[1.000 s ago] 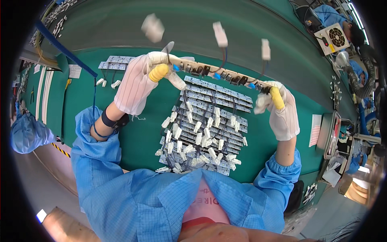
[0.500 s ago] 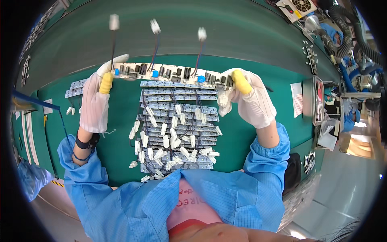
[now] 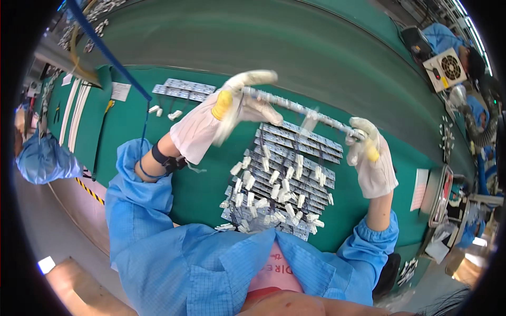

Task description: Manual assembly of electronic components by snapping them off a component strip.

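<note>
A long, narrow circuit board strip spans my two gloved hands above the work mat, turned nearly edge-on and slanting down to the right. My left hand, in a white glove with yellow on the thumb, holds its left end, with some fingers stretched out past it. At the other end, my right hand pinches the strip between thumb and fingers. A blurred white connector hangs below the middle. Under the strip lies an overlapping row of similar circuit boards with many white wire connectors on dark leads.
More boards lie at the far left of the green mat. A blue coiled cord crosses the left side. A metal tray stands at the right. A dark green belt-like surface runs behind. A fan-fitted box sits far right.
The strip has turned from showing its components to nearly edge-on, and its connectors no longer stick up beyond it. My left hand's fingers have spread. The whole view has tilted and shifted.
</note>
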Motion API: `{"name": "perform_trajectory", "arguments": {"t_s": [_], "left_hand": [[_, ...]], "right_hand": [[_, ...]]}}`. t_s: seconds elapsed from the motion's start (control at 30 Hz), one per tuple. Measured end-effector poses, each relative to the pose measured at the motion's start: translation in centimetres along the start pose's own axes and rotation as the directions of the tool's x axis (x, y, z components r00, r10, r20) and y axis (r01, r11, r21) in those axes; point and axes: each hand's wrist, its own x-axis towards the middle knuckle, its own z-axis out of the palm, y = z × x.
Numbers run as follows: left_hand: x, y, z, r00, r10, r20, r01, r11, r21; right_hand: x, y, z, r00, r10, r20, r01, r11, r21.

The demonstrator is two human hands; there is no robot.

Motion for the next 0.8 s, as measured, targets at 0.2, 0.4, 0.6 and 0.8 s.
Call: {"name": "perform_trajectory", "arguments": {"t_s": [0.2,0.4,0.6,0.8], "left_hand": [[0.4,2.6,-6.3,0.909,0.165,-0.383,0.114,0.786,0.608],[-2.9,3.8,-20.4,0.812,0.083,-0.577,0.546,0.239,0.803],[-0.4,2.2,-11.6,0.872,0.487,-0.057,0.198,-0.244,0.949],[0.1,2.1,-0.7,0.990,0.078,0.116,-0.136,0.730,0.670]], "right_hand": [[0.2,0.3,0.5,0.988,-0.108,0.112,0.136,0.951,-0.278],[1.5,3.6,-1.1,0.964,-0.124,0.234,0.241,0.050,-0.969],[2.0,1.4,-0.9,0.983,-0.023,0.180,0.158,0.596,-0.788],[-1.2,-1.0,0.2,0.951,-0.308,0.038,0.309,0.926,-0.218]]}}
